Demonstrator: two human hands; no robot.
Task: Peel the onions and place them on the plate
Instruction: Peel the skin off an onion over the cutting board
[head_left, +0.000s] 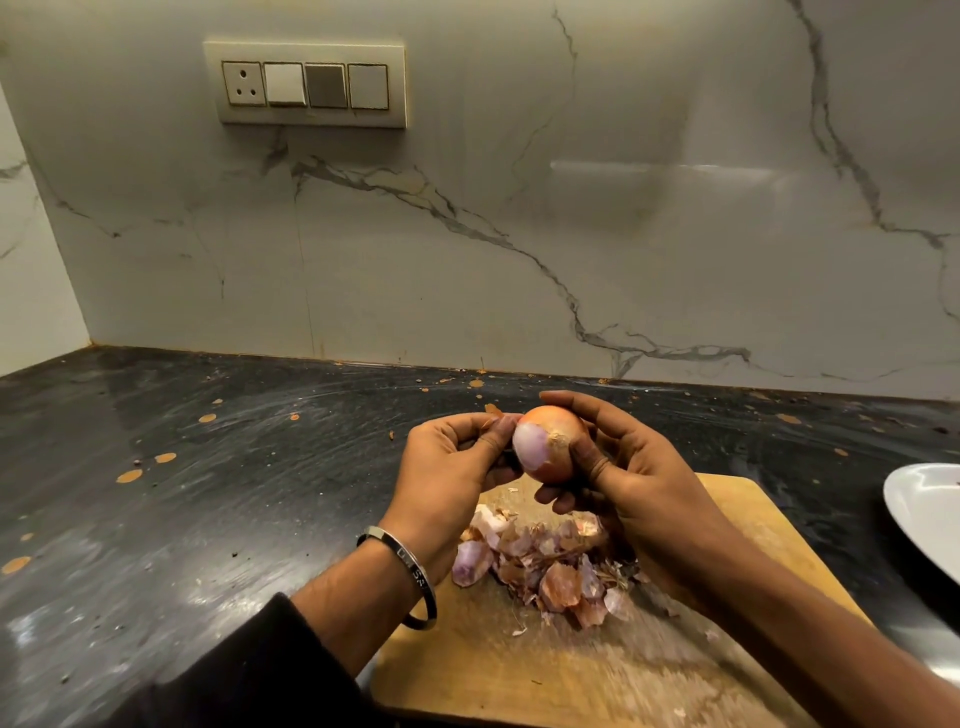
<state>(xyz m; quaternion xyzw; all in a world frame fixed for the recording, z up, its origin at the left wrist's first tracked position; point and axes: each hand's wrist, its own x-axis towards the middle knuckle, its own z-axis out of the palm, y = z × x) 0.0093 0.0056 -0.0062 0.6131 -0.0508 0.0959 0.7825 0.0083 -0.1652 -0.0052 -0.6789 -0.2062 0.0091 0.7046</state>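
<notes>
1. The right hand (618, 467) is wrapping its fingers around the onion (550, 447), holding it up over the board (727, 670) so bits fall there.
2. The left hand (457, 462) is pinching a bit of skin (493, 411), probably pulling it off.
3. Peels (550, 566) are piling on the board.
4. The plate (924, 514) is sitting on the worktop (182, 493); only its edge shows, with no onions on that part.

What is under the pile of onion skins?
The pile of onion skins lies on the wooden cutting board, which sits on the dark counter. The right hand covers the pile's right edge.
</notes>
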